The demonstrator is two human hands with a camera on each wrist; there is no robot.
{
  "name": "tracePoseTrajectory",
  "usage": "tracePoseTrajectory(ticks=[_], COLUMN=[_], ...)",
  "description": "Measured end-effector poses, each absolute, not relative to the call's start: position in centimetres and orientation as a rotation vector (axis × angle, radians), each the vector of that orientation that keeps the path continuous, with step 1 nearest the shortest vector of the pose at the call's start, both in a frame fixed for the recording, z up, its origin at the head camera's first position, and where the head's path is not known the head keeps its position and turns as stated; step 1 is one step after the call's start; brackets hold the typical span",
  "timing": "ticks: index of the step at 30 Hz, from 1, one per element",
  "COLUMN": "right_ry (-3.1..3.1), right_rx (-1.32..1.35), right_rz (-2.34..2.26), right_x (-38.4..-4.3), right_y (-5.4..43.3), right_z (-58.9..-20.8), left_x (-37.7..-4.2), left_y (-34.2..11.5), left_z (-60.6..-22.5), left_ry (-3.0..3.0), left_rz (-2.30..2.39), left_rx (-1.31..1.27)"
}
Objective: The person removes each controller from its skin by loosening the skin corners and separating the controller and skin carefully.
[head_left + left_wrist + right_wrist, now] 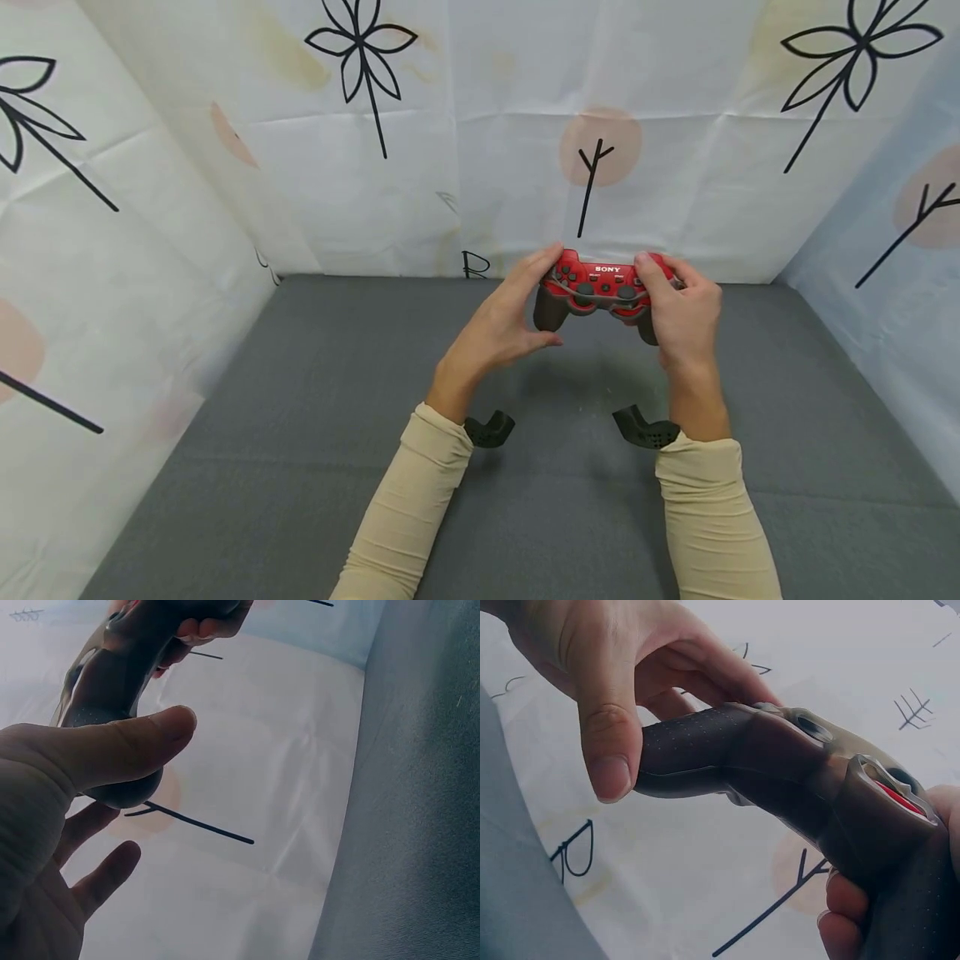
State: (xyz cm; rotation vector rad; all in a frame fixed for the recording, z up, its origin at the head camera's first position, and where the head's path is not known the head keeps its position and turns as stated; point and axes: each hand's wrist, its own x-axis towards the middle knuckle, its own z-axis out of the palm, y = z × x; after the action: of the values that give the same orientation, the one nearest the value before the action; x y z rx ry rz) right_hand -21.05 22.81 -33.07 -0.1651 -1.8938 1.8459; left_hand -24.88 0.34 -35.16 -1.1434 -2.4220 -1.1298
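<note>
A red game controller (607,275) with dark grey handles is held up in front of the back wall, its button side toward the head camera. My right hand (686,312) grips its right handle, thumb over the face buttons, and two curled fingertips (844,904) show under that handle in the right wrist view. At the left handle (112,682), my left hand (498,321) spreads in a wide C. Its index fingertip is at the controller's upper left corner and its straight thumb (127,746) lies along the handle's end; the lower fingers are spread apart.
Grey cloth (360,367) covers the tabletop below the hands. White fabric walls (510,67) with black flower drawings and pink circles enclose the back and both sides. A dark curved wrist mount (491,429) sticks inward from the left wrist, another (647,429) from the right.
</note>
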Motion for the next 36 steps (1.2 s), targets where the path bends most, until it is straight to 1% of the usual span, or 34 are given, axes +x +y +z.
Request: tracePoseTrajectory(ticks=[15,21,29,36], right_ry=[-1.908,-1.927,-1.897,-1.839], right_rx=[-0.183,-0.191,-0.16,-0.083], right_rz=[1.85,1.874,2.0,2.079], right_x=[-21.1,-21.1,-21.1,-21.1], right_y=[23.1,23.2,23.7,23.8], right_z=[-33.1,-33.3,-33.4,-33.0], left_x=[-24.7,-24.6,-24.2,-23.7], left_y=[-0.1,-0.2,-0.2,-0.2], left_z=[-35.5,-35.5,-35.3,-34.7], left_ry=[-2.294,-2.326,-2.455,-2.436], left_rz=[-1.063,-1.062,-1.278,-1.434], left_rx=[-1.043,-1.042,-1.024,-1.046])
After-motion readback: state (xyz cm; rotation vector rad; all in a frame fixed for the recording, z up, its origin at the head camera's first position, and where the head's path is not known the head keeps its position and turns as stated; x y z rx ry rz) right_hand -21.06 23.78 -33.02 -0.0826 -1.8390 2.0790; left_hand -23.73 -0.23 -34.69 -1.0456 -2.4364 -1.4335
